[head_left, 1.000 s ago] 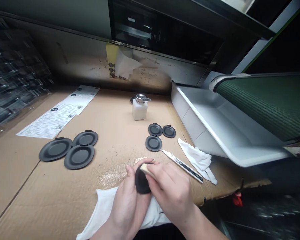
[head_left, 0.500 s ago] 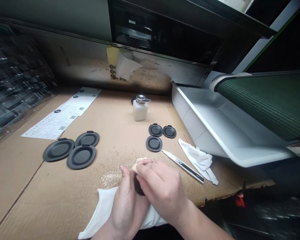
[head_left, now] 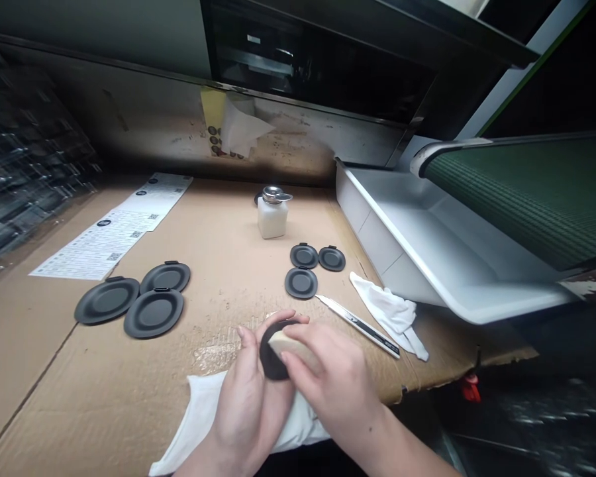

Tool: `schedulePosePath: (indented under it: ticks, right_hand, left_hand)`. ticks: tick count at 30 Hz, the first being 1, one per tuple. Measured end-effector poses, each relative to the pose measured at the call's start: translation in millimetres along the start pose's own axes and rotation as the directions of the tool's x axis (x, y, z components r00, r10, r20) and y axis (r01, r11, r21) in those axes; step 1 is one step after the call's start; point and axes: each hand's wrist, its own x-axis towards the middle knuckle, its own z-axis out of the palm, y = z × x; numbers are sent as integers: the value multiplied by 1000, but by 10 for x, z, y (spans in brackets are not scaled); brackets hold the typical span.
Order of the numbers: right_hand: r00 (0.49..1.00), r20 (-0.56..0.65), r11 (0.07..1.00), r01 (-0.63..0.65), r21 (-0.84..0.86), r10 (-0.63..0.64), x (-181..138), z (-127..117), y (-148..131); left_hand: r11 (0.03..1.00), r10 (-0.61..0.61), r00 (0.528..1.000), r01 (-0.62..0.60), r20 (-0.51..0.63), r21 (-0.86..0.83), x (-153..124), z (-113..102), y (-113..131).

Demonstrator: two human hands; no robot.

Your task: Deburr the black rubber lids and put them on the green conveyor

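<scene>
A dark round lid-like piece (head_left: pixel 269 356) rests in my left hand (head_left: pixel 251 397), its fingers curled around the edge. My right hand (head_left: pixel 335 377) pinches a cream-coloured pad (head_left: pixel 298 349), possibly a sponge, and presses it against the face of the dark piece. Beneath both hands lies a white cloth (head_left: pixel 198 411) at the table's near edge. Just beyond my right hand is a white and black utility knife (head_left: pixel 360 324). Beside it is a crumpled white glove or cloth (head_left: pixel 390 311).
Black lids (head_left: pixel 153 313) lie in a group of three at left, and three smaller black lids (head_left: pixel 300 283) lie ahead. A pump bottle (head_left: pixel 272 217) stands farther back. Printed sheets (head_left: pixel 94 242) lie at left, a grey bin (head_left: pixel 402 265) at right, on cardboard (head_left: pixel 218 245).
My right hand has shifted slightly, so the cream pad and more of the dark piece's face now show. The whole view has drifted a little.
</scene>
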Motion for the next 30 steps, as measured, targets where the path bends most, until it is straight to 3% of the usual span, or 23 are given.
schedulePosePath:
  ticks: [3, 7, 10, 12, 20, 24, 30]
  right_hand:
    - [997, 49, 998, 53, 36, -55, -43, 52, -69]
    - [964, 260, 998, 49, 29, -55, 11, -268, 56]
    - [991, 131, 994, -7, -111, 21, 88, -539, 205]
    - [999, 38, 981, 6, -194, 2, 106, -608, 247]
    - [967, 78, 891, 255, -375, -243, -41, -311, 35]
    - [939, 69, 881, 339, -331, -336, -116, -216, -45]
    - [944, 101, 858, 329, -395, -315, -93, -246, 72]
  left_hand:
    - [999, 12, 1000, -13, 10, 48, -21, 3, -2]
    - [998, 32, 999, -34, 34, 51, -12, -10, -17]
    - [998, 37, 998, -40, 47, 55, 11, -21, -26]
    - [997, 43, 998, -47, 53, 63, 20, -21, -27]
    - [985, 77, 991, -93, 110, 143, -5, -6, -43]
    - [977, 81, 994, -93, 71, 193, -30, -8, -53]
    - [985, 65, 991, -83, 119, 153, -2, -11, -43]
